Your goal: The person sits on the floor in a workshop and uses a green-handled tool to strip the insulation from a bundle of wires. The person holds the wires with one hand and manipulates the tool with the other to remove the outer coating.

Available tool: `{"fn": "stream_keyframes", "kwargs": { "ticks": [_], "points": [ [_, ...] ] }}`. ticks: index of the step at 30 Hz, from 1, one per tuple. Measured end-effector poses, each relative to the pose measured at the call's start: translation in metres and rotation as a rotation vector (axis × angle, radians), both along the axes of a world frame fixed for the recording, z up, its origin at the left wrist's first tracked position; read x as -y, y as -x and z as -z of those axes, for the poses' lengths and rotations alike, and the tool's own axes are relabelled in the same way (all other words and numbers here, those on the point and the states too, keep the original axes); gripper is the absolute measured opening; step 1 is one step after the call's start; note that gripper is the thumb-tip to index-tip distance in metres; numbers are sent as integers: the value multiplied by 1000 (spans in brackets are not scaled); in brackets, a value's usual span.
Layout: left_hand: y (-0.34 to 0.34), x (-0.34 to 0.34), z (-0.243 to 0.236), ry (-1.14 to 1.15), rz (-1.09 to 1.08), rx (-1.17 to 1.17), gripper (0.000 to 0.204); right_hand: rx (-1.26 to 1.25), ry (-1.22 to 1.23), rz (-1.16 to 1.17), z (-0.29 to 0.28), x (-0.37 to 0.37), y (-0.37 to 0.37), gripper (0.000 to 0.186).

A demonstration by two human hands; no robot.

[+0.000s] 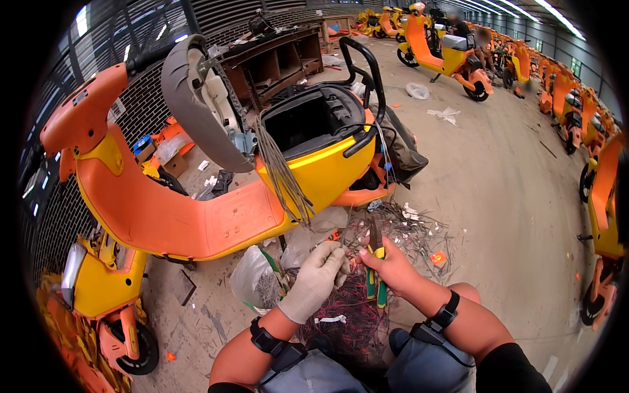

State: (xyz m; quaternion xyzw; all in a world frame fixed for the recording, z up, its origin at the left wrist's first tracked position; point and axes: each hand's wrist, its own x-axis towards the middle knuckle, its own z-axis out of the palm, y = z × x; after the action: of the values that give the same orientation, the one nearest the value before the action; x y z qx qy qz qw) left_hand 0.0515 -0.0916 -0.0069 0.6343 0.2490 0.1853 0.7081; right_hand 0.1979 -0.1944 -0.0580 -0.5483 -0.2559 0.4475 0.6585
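My left hand (318,276), in a pale knit glove, has its fingers curled together around something I cannot make out. Just right of it, my bare right hand (393,265) grips green-and-yellow pliers (376,245), jaws pointing up. In front of both hands stands an orange-and-yellow scooter (216,219) with its grey seat (196,111) raised over an open black compartment (301,121). A bundle of grey strands (278,167) hangs down its yellow side. Below my hands lies a pile of dark and pink wire scraps (347,304), beside an open plastic bag (252,275) holding loose strands.
Another scooter (105,288) stands at lower left; rows of scooters (606,196) line the right. People (458,29) are at the far back. A brown wooden cabinet (268,69) is by the brick wall. A dark grey bag (400,154) sits behind the scooter's rear.
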Motion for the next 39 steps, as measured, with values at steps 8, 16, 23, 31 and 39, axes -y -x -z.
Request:
{"fn": "stream_keyframes", "kwargs": {
  "ticks": [8, 16, 23, 31, 39],
  "points": [
    [-8, 11, -3, 219, 201, -80, 22, -134, -221, -88, 0, 7, -11, 25],
    [-8, 18, -2, 57, 350, -98, 24, -150, -187, -153, -8, 15, -10, 34],
    [-3, 19, 1, -122, 313, -50, 23, -438, -200, -202, 2, 13, 2, 34],
    [-5, 18, -14, 152, 271, -74, 22, 119, -258, -166, -10, 13, -14, 36],
    [-16, 15, 14, -791, 62, -128, 18, 226, -46, 40, 3, 3, -8, 33]
  ]
}}
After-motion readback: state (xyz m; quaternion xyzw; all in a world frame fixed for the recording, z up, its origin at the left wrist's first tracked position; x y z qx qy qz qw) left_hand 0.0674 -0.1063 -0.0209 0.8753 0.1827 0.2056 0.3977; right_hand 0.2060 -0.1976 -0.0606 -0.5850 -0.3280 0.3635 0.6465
